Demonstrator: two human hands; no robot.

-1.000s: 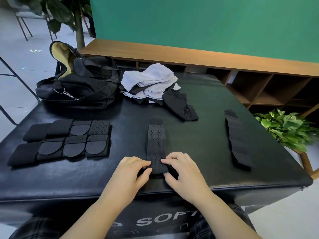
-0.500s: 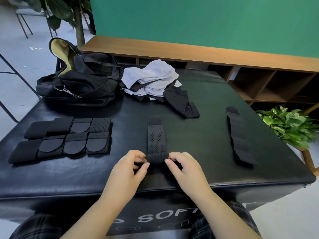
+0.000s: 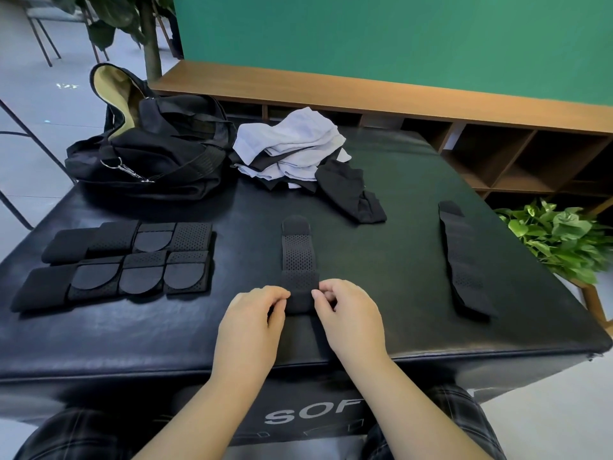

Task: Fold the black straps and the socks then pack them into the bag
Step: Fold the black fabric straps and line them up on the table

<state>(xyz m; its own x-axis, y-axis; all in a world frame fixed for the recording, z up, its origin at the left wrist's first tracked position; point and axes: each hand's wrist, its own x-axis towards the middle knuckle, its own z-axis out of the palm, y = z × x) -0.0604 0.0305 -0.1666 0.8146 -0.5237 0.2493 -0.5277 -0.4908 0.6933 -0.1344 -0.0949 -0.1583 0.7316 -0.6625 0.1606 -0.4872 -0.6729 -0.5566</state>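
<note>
A black perforated strap (image 3: pixel 297 252) lies lengthwise in the middle of the black padded table (image 3: pixel 381 267). Its near end is folded over, and my left hand (image 3: pixel 253 322) and my right hand (image 3: pixel 348 315) pinch that fold from either side. Several folded black straps (image 3: pixel 129 260) sit in two rows at the left. Another long strap (image 3: pixel 462 260) lies flat at the right. A pile of white and black socks (image 3: pixel 292 147) rests at the back, with one black sock (image 3: pixel 351 190) spread beside it. The black bag (image 3: pixel 149 154) stands open at the back left.
A wooden shelf unit (image 3: pixel 497 154) runs behind the table under a green wall. A potted plant (image 3: pixel 560 237) stands off the right edge. A tree trunk and chair legs (image 3: pixel 39 41) are at the back left. My knees show below the table's front edge.
Both hands have lifted the strap's near end and rolled it away from me, so the fold has moved up the strap and the flat part is shorter.
</note>
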